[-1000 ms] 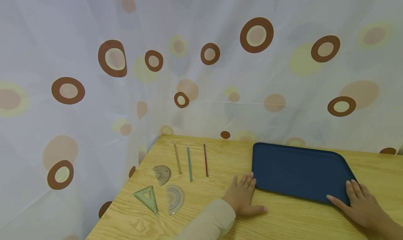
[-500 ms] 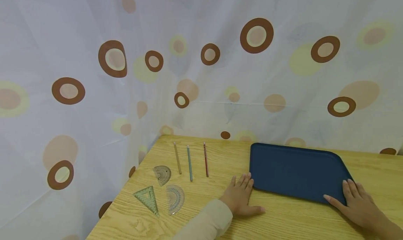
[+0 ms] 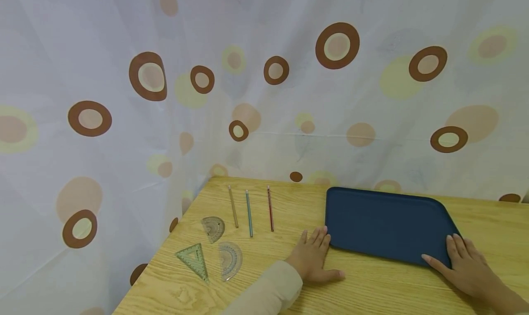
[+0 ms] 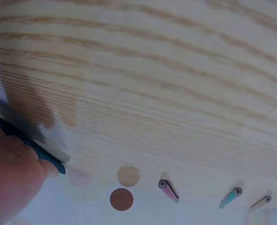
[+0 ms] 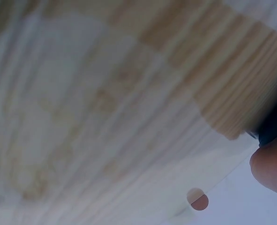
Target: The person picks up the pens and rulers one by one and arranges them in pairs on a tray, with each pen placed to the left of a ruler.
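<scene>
A dark blue tray (image 3: 386,225) with one slanted corner lies flat on the wooden table. My left hand (image 3: 309,258) is palm down at its near left corner, fingertips touching the left edge, thumb pointing right over the table. At the opposite end my right hand (image 3: 466,270) has its fingers laid along the right edge and its thumb at the front rim. Both hands' fingers look straight. In the left wrist view a strip of the tray (image 4: 44,154) shows beside the hand; in the right wrist view a fingertip (image 5: 272,168) meets its dark edge.
Left of the tray lie a tan pencil (image 3: 233,207), a blue pencil (image 3: 249,214) and a red pencil (image 3: 270,209). Nearer are a grey protractor (image 3: 214,229), a clear protractor (image 3: 230,261) and a green set square (image 3: 198,262). A dotted curtain (image 3: 264,99) borders the table (image 3: 363,292).
The tray has slid slightly to the left, towards the pencils. Both hands have moved left along with it, keeping the same contact. The pencils, protractors and set square have stayed put.
</scene>
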`<state>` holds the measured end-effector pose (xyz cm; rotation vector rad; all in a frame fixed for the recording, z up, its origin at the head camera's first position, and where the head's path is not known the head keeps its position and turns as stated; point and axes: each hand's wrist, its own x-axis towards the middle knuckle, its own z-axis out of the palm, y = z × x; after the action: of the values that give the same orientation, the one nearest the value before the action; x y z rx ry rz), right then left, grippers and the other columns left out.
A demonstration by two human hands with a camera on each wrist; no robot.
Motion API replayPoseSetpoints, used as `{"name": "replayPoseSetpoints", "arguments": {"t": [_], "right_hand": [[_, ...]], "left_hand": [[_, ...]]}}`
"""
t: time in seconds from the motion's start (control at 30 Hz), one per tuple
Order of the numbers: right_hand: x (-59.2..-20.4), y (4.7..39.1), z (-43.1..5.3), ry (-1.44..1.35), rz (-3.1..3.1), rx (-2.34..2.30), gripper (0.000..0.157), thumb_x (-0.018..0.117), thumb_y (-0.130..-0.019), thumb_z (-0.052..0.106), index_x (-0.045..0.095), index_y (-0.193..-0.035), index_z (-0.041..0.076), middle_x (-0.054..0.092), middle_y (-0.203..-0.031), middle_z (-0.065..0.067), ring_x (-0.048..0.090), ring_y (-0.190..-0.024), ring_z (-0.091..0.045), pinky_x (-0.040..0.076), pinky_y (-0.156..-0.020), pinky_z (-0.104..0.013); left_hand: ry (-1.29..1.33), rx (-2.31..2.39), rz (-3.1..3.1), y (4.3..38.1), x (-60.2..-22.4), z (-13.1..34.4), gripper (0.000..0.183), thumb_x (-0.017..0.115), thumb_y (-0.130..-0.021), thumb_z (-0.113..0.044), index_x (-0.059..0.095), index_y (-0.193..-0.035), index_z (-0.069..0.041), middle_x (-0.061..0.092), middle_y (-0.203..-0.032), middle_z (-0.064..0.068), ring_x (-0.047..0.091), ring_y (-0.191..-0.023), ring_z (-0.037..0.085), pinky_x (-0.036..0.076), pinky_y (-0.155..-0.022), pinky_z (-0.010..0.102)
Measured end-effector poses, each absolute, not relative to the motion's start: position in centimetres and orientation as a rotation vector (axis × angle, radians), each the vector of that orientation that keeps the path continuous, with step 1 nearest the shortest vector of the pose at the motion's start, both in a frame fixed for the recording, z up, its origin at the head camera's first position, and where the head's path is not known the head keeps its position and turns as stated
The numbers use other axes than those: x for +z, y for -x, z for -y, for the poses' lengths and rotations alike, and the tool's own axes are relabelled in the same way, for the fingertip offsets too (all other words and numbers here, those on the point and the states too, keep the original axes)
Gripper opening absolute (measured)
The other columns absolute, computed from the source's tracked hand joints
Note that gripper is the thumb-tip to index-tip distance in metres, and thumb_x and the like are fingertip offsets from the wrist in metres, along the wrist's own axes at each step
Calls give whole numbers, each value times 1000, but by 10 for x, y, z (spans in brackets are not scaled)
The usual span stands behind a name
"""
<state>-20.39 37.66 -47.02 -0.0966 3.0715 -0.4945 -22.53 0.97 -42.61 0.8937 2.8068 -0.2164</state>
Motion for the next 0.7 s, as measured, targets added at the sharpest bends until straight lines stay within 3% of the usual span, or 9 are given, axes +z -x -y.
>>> {"name": "replayPoseSetpoints", "arguments": {"t": [0.7], "right_hand": [[-466,204,-369,90,-3062,-491,100,34,-94,58,5,-130,-31,4,-131,-56,-12,-122,-65,-1,-96,-73]], "left_hand": [[-943,-152,-2809,228,-431,0,88,22,-84,-77,10,-150,-19,2,-157,-1,4,-145,13,10,-119,37]]}}
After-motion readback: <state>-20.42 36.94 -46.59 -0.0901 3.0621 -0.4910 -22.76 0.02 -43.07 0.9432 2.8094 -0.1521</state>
